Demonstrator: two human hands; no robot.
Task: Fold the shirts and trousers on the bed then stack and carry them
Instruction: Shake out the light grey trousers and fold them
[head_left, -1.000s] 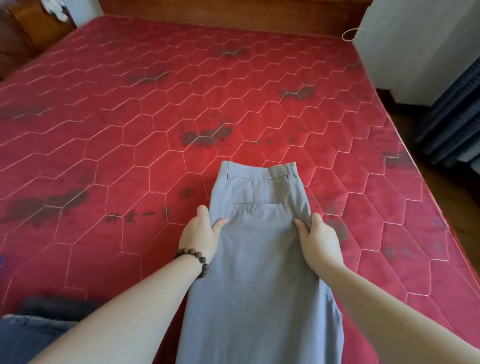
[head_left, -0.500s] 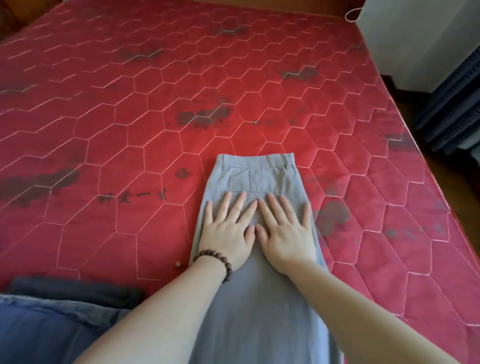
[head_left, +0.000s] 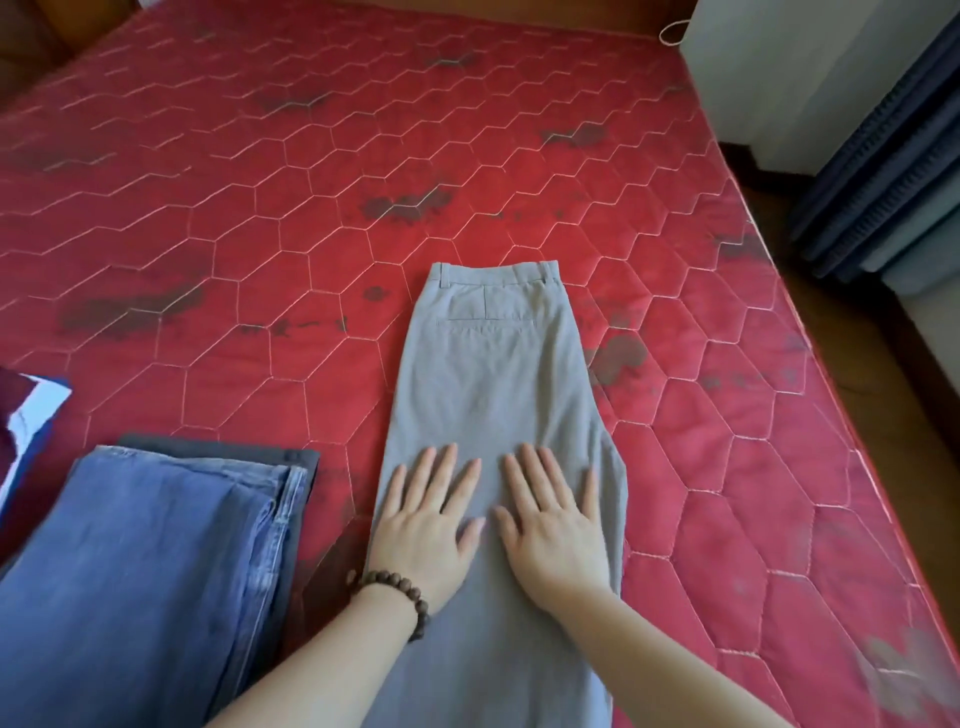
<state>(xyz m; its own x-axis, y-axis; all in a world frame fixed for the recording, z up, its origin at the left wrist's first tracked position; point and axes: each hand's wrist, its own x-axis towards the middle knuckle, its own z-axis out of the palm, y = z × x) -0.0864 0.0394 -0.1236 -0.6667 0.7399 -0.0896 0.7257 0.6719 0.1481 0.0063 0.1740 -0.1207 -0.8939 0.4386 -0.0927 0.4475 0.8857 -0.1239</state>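
Grey trousers (head_left: 493, 374) lie flat on the red quilted mattress (head_left: 260, 182), folded lengthwise, waistband at the far end. My left hand (head_left: 431, 525), with a bead bracelet on the wrist, presses flat on the cloth with fingers spread. My right hand (head_left: 553, 525) lies flat beside it, also on the trousers. Both hands sit around mid-length of the garment. Blue jeans (head_left: 140, 571) lie to the left on top of a dark folded garment (head_left: 291, 457). The trousers' lower ends run out of the frame.
A maroon, white and blue garment (head_left: 26, 415) shows at the left edge. The mattress's right edge (head_left: 810, 332) drops to a dark wooden floor. Dark blue curtains (head_left: 883, 171) hang at the right beside a white wall. A wooden headboard runs along the far side.
Both hands went from pinching the trousers' sides to lying flat, then slid down the cloth toward me, away from the waistband. The view tilted, bringing the jeans pile in at the left.
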